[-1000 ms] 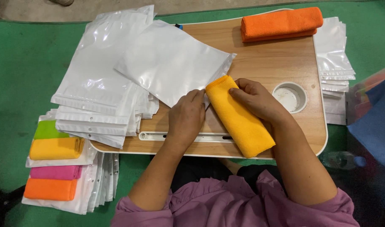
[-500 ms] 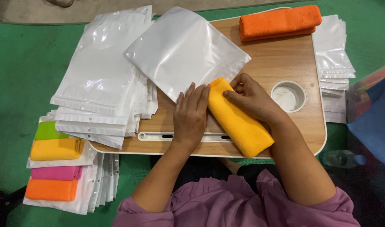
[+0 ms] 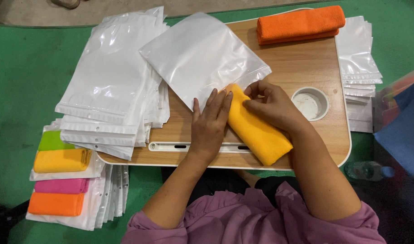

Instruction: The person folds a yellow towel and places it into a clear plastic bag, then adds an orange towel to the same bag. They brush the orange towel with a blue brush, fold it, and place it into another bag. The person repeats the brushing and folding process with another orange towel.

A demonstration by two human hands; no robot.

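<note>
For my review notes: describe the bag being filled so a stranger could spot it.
On the wooden lap tray, find the yellow cloth under both hands. The white plastic bag lies at its far end, alone and angled, unlike the stacked bags left of the tray.

- We wear a purple top with soft folds.
- Our sleeves are short and stop above the elbows.
- Our left hand and right hand are bare, with no rings.

yellow cloth end slid into white pouch mouth
</note>
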